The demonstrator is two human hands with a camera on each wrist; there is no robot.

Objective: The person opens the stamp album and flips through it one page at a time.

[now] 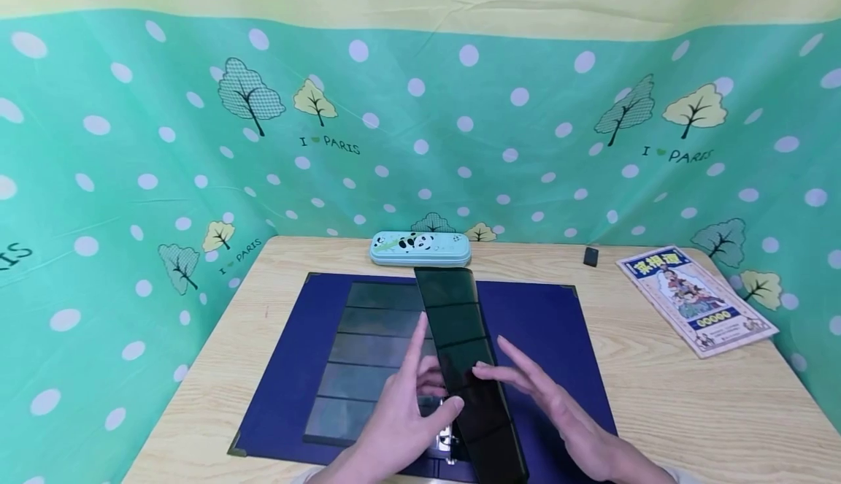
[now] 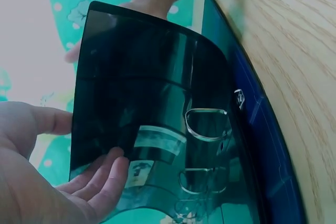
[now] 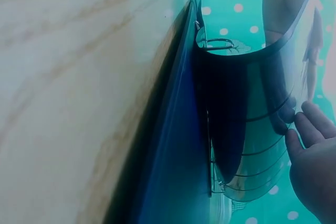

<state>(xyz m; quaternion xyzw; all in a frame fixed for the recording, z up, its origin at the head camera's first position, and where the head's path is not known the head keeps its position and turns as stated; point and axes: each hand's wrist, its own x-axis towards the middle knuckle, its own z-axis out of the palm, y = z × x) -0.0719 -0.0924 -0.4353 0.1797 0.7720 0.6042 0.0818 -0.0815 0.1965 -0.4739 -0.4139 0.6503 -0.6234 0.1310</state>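
A dark blue ring album [image 1: 548, 352] lies open on the table, its metal rings [image 1: 445, 436] at the near middle. One dark see-through pocket page [image 1: 469, 345] stands raised and bowed over the rings. My left hand [image 1: 401, 404] holds the raised page at its free edge, thumb over one face and curled fingers [image 2: 107, 182] on the other, forefinger extended. On the opposite side, my right hand [image 1: 561, 404] touches the page with fairly straight fingertips [image 3: 310, 114]. Flat on the left cover rest more pocket pages [image 1: 377, 338], divided into horizontal strips.
A pale blue tin pencil case [image 1: 420, 248] with pandas sits just behind the album. Farther right are a small black block [image 1: 590, 256] and a printed booklet [image 1: 696, 298]. Green dotted cloth [image 1: 499, 119] hangs behind the wooden table [image 1: 217, 396].
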